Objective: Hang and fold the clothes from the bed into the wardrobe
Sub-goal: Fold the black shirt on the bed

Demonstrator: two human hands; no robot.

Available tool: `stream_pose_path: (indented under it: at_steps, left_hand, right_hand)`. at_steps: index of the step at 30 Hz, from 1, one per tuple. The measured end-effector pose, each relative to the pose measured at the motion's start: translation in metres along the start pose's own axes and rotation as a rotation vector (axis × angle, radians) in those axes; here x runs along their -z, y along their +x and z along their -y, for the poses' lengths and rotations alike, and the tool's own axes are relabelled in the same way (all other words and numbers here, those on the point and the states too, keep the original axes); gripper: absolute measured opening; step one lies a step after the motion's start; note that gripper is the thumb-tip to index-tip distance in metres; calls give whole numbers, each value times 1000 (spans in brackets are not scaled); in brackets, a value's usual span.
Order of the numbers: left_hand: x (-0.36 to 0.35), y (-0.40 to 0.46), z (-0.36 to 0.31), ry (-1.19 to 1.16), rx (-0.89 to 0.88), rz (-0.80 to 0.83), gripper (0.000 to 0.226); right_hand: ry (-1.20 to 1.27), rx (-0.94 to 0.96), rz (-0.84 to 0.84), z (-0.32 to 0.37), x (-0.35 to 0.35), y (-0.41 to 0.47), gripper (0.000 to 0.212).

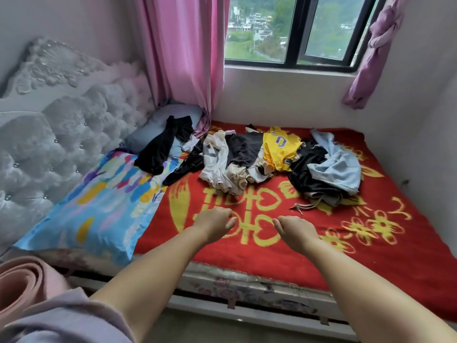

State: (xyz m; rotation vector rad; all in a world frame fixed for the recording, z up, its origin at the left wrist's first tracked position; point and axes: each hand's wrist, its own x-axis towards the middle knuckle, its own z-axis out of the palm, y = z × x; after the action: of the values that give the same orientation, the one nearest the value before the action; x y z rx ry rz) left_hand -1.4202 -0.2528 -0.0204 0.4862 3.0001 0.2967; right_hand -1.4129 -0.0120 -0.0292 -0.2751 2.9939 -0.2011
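Red blanket (284, 246) with yellow motifs covers the bed; the clothes pile (267, 159) lies on it toward the far side, below the window (294, 30). Pile contents visible: yellow jersey (280, 151), light blue garment (338, 167), cream and white pieces, several black ones. One black garment (160, 149) lies apart, draped over the pillows at left.

Left hand (214, 225) and right hand (298, 231) both reach out over the blanket, near each other, short of the pile. Fingers loosely curled, holding nothing, touching no cloth.

Step in hand, as I judge it: first pick. Nothing hung or folded yet. The wardrobe is not in view.

Advice for the pick: take one garment only, from the top or near edge. The pieces overlap, so lifting by a shoulder or waistband and shaking it loose should stop neighbours trailing along. A drawstring end (300, 206) lies loose on the blanket and could snag.

Surroundings: patterned blue pillow (99, 206), tufted grey headboard (61, 115), pink curtain (183, 50), knotted purple curtain (373, 50), rolled pink mat (22, 285) at lower left.
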Motion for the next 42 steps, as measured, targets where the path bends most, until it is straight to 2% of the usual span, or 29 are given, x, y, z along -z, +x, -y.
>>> stream_pose_path:
  at_steps: [7, 11, 15, 19, 24, 29, 35, 39, 42]
  left_hand:
    - [16, 121, 20, 37, -94, 40, 36]
    - [-10, 168, 1, 19, -157, 121, 35]
    - [-45, 212, -24, 29, -212, 209, 37]
    - [-71, 273, -49, 32, -204, 267, 36]
    - [-118, 351, -92, -50, -89, 334, 36]
    - [-189, 401, -131, -155, 4, 393, 35]
    - [-285, 466, -138, -155, -7, 536, 33]
    - [-335, 525, -133, -249, 16, 445, 29]
    - [-364, 569, -134, -298, 45, 327, 38]
  right_hand:
    - [57, -95, -38, -33, 12, 87, 39]
    - [-8, -122, 38, -69, -10, 109, 32]
    - [2, -240, 101, -124, -29, 128, 33]
    - [1, -279, 145, -189, -38, 161, 35]
    - [74, -297, 207, -279, -65, 207, 33]
    - [137, -301, 271, -345, -118, 250, 32]
    - [228, -351, 339, -385, -225, 295, 35]
    - [192, -437, 317, -409, -283, 326, 46]
    - [146, -451, 334, -427, -323, 336, 56]
